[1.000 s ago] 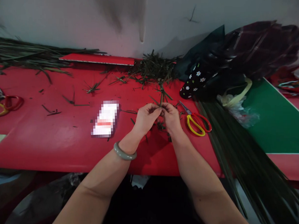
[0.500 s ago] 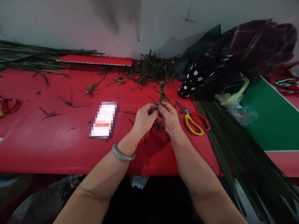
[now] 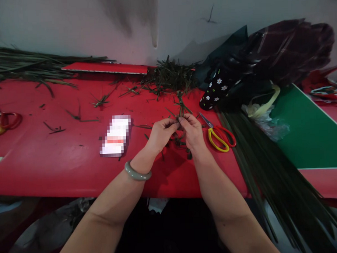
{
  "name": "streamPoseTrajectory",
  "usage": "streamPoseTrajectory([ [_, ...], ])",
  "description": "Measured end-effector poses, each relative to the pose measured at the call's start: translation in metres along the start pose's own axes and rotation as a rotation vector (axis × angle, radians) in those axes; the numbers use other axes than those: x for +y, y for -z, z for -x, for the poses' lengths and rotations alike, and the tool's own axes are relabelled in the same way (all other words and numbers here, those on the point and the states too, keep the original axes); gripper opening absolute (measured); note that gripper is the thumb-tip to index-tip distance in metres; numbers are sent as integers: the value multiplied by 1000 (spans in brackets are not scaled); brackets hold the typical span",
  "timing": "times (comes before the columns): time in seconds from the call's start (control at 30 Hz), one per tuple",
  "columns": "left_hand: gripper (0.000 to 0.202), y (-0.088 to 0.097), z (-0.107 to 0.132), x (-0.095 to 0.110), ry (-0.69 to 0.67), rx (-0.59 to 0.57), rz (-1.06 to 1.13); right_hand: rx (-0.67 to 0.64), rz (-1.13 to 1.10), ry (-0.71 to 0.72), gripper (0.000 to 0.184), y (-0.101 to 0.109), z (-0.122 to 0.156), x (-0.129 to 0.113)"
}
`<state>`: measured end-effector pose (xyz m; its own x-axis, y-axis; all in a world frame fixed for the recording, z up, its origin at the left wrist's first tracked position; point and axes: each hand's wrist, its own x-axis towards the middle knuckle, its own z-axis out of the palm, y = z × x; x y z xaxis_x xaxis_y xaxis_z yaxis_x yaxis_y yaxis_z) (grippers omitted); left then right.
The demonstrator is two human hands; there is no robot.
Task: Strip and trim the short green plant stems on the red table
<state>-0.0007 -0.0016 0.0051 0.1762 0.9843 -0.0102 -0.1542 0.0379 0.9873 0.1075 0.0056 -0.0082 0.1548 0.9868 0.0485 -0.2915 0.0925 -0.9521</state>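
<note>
My left hand [image 3: 160, 134] and my right hand [image 3: 193, 131] meet over the red table [image 3: 61, 159], fingertips pinched together on a small woven piece of green leaf strips [image 3: 181, 105] that sticks up between them. More strip ends hang below the hands. A grey-green bangle [image 3: 137, 172] circles my left wrist. Scissors with yellow and red handles [image 3: 220, 137] lie just right of my right hand.
A pile of cut leaf scraps [image 3: 171, 76] lies at the back by the wall. Long green leaves [image 3: 275, 174] run off the table's front right. Dark wrapping and a flowered cloth [image 3: 217, 89] sit at right. A white card [image 3: 116, 135] lies left of my hands; other scissors [image 3: 4, 121] at far left.
Both hands have stayed together on the leaf piece, shifting only slightly; the fingers have worked the strips a little. Nothing else on the table moved.
</note>
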Motion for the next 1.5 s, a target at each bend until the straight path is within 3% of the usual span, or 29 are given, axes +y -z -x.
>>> streamPoseTrajectory([
  [0.23, 9, -1, 3, 9, 123, -59, 126, -112, -87, -115, 17, 6, 0, -7],
  [0.7, 11, 0, 2, 10, 125, -64, 171, -228, -107, -116, 17, 16, -3, -5],
  [1.1, 15, 2, 0, 4, 75, -85, 46, -164, -82, -151, 19, 5, 0, -11],
  [1.5, 14, 3, -1, 6, 75, -100, 64, -146, -69, -121, 18, 4, 0, -10],
])
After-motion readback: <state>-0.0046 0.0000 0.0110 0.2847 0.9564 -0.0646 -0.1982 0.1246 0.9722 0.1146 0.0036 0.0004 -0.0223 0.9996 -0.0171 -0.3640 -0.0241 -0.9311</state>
